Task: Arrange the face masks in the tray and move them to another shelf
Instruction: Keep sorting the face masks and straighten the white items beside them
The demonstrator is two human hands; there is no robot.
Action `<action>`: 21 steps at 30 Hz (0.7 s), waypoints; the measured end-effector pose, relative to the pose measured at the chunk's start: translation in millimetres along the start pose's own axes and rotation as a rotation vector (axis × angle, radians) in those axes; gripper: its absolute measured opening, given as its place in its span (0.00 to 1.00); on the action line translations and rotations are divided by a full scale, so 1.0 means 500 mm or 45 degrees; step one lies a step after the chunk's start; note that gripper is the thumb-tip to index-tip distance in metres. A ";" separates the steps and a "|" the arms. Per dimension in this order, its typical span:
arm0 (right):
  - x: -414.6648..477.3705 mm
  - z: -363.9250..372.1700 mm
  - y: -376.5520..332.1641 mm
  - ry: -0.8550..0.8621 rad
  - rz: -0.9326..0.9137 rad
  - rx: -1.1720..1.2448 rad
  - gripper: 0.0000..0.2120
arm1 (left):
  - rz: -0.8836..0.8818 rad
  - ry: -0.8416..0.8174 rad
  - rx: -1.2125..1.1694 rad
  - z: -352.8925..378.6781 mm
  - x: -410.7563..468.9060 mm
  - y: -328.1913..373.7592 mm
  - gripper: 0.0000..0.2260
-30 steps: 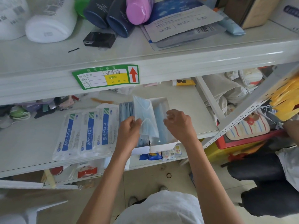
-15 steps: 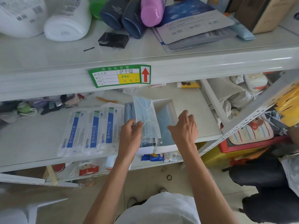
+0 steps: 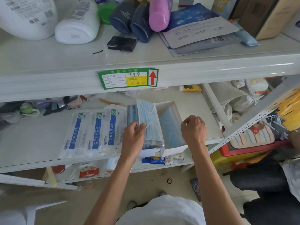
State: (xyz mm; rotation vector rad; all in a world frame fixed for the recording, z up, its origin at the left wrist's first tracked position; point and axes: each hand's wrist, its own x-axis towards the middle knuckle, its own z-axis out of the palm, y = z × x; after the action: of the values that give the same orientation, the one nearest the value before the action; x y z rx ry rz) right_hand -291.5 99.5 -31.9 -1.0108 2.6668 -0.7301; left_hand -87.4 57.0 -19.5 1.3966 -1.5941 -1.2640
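Note:
A white cardboard tray [image 3: 167, 106] sits on the middle shelf, with light blue face masks [image 3: 172, 125] lying in its right half. My left hand [image 3: 133, 137] is shut on a stack of blue face masks [image 3: 149, 120], holding them tilted upright at the tray's left side. My right hand [image 3: 194, 129] hovers at the tray's right edge, fingers curled, with nothing visibly in it. Three sealed white-and-blue mask packets [image 3: 94, 130] lie side by side just left of the tray.
The upper shelf [image 3: 48, 62] carries white bottles, dark tubes, a pink bottle [image 3: 158, 15] and flat packets, with a green price label [image 3: 128, 77] on its edge. Small clutter lies at the middle shelf's back left. A second person crouches at the right, beside a slanted perforated bracket [image 3: 243, 129].
My right hand has moved right, away from the mask stack to the tray's right edge, and its fingers have curled. My left hand keeps hold of the stack. The camera has shifted slightly.

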 end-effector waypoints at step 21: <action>-0.038 0.013 0.011 0.279 -0.153 0.236 0.12 | -0.028 -0.004 0.055 0.026 -0.019 0.008 0.13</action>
State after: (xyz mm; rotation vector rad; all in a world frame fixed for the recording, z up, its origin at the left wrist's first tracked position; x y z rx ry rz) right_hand -278.0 113.4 -40.3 -1.1058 2.6692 -1.1510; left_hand -98.5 69.4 -18.9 1.4428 -1.6210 -1.2520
